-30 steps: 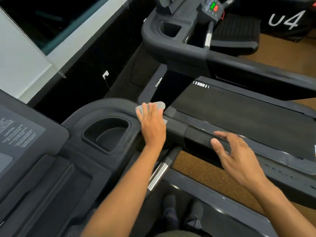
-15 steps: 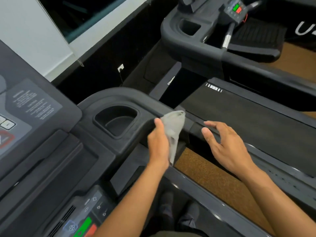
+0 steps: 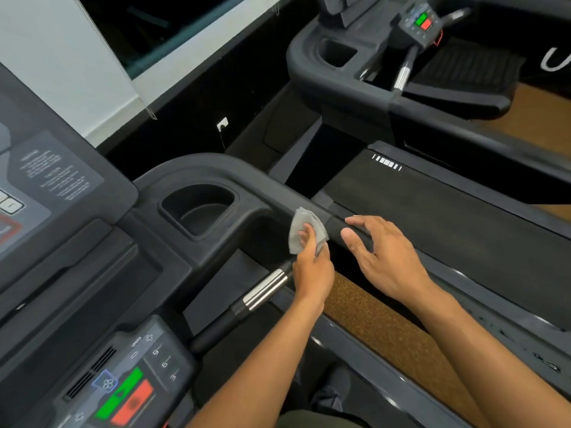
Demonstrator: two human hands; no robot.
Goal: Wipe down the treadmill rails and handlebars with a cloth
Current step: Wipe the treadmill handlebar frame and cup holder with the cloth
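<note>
My left hand (image 3: 312, 267) grips a small grey cloth (image 3: 301, 224) and presses it against the inner side of the black right handrail (image 3: 262, 193), just past the cup holder (image 3: 197, 208). Beside it, my right hand (image 3: 383, 257) hovers over the rail's padded grip section (image 3: 336, 225) with its fingers spread and nothing in it. Below my left hand runs a black handlebar with a silver sensor band (image 3: 265, 288).
The treadmill console (image 3: 46, 193) fills the left, with green and red buttons (image 3: 123, 396) at the bottom. A second treadmill with its belt (image 3: 448, 217) lies to the right. Brown floor strip (image 3: 380, 329) shows between the machines. My shoes are below.
My left hand slid the cloth from the rail's top down to its inner side. My right hand drew closer to the cloth. My view swung left, showing more console.
</note>
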